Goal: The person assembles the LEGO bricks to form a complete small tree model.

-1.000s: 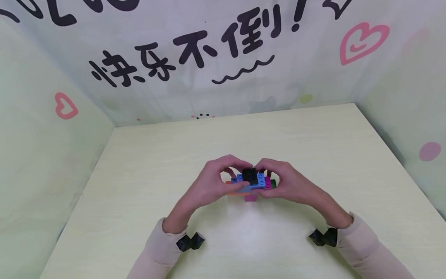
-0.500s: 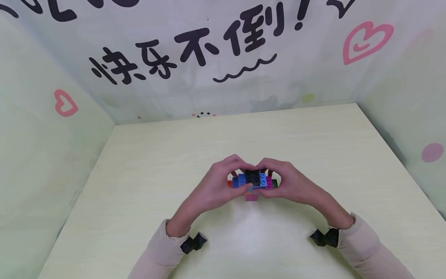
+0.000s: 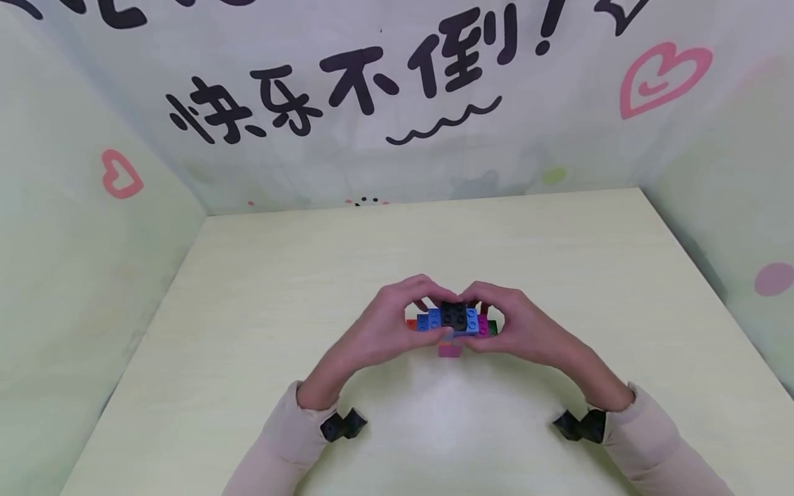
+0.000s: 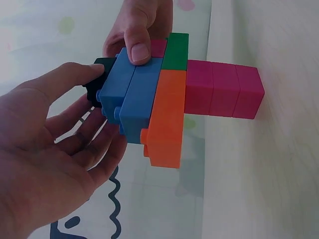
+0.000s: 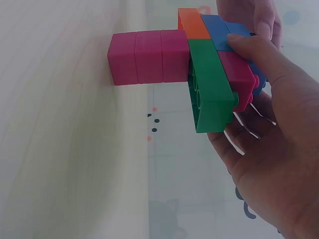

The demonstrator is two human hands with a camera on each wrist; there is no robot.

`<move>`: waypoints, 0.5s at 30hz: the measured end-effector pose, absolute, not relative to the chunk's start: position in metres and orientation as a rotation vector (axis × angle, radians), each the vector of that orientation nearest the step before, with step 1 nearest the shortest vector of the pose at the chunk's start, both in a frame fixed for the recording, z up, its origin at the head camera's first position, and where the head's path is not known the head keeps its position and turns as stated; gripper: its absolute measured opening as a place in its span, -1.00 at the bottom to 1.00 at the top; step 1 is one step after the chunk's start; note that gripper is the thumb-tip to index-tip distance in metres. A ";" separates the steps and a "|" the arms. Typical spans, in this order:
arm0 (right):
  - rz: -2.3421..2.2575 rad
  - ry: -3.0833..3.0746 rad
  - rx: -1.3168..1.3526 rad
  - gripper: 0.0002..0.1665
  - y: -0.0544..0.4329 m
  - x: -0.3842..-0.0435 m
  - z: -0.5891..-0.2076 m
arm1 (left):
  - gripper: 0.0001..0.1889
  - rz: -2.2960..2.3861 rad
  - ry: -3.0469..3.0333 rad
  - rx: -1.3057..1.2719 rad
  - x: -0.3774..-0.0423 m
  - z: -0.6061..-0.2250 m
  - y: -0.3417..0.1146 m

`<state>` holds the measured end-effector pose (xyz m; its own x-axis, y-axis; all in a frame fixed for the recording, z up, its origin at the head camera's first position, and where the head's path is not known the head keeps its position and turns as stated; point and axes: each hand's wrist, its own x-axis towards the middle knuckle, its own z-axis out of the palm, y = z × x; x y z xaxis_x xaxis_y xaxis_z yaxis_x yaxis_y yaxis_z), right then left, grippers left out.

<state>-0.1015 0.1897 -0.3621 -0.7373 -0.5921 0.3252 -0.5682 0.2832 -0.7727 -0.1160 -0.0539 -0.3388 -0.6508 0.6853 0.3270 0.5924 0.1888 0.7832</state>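
A tree-like stack of toy building bricks stands in the middle of the head view. Three pink bricks (image 4: 224,89) form its column. Over them lie an orange brick (image 4: 167,119) and a green brick (image 5: 212,84) end to end, then a blue brick (image 4: 142,99) beside a pink one (image 5: 235,74), then another blue brick (image 4: 119,82). A black brick (image 3: 454,316) tops the stack. My left hand (image 3: 381,331) pinches the black brick between thumb and fingers. My right hand (image 3: 530,327) grips the upper layers from the other side, its thumb against the blue brick; its far fingertips are partly hidden.
The pale tabletop (image 3: 298,275) extends around the stack. A printed backdrop (image 3: 347,165) rises behind it and at both sides. Black wrist-worn devices (image 3: 343,424) sit at both sleeve cuffs.
The black brick, tilted a second ago, now sits straight on the blue brick. My left hand has shifted slightly right and closer to my right hand, which has barely moved.
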 end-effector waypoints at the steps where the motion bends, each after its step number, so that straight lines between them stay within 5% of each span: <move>1: -1.460 2.499 -1.111 -0.42 0.192 -0.103 -0.364 | -0.51 1.450 2.340 1.266 -0.117 -0.338 -0.055; 7: -1.145 2.600 -0.958 -0.24 0.207 -0.103 -0.357 | -0.34 1.147 2.464 1.073 -0.117 -0.329 -0.072; 15: -0.815 2.695 -0.873 -0.39 0.218 -0.100 -0.351 | -0.50 0.817 2.482 0.926 -0.121 -0.340 -0.075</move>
